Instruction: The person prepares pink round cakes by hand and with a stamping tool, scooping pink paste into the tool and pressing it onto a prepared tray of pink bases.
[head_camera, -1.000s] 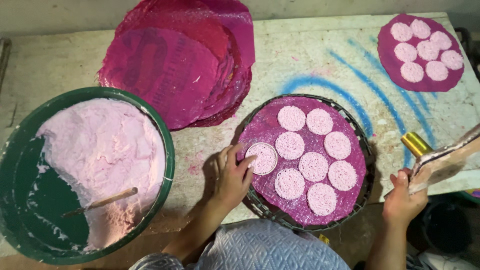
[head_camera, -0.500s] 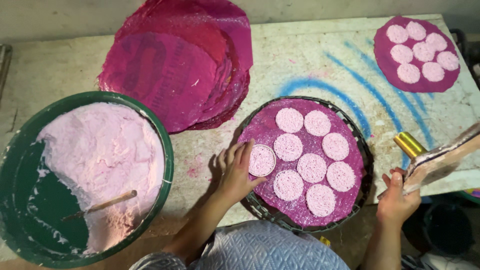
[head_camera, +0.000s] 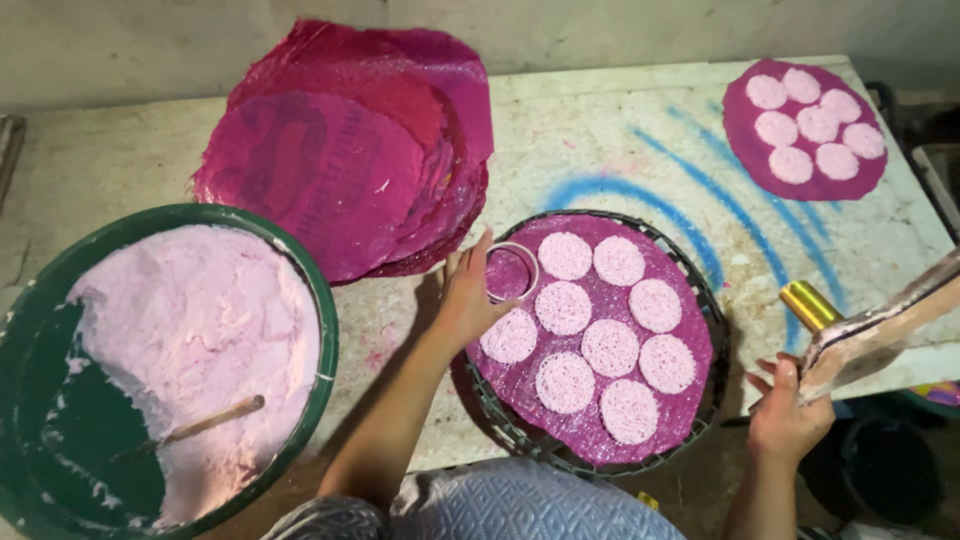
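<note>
My left hand (head_camera: 466, 298) holds a small white ring mould (head_camera: 512, 271) on the upper left part of a magenta sheet (head_camera: 690, 330) that lies on a round wire tray (head_camera: 712, 300). Inside the ring the sheet shows bare. Several pale pink round discs (head_camera: 610, 347) lie across the sheet. My right hand (head_camera: 785, 412) grips a flat pink-smeared scraper (head_camera: 880, 335) at the table's right front edge, with a gold cylinder (head_camera: 808, 303) beside it.
A big green basin (head_camera: 328, 345) of pink paste with a wooden stick (head_camera: 200, 425) stands at front left. A stack of magenta round sheets (head_camera: 340, 150) lies behind it. Another magenta sheet (head_camera: 745, 150) with pink discs rests at the far right. A dark bucket (head_camera: 885, 475) stands below.
My left hand lifted the ring off the left-side disc and moved it up to a bare spot at the sheet's upper left. A new disc stays where the ring was.
</note>
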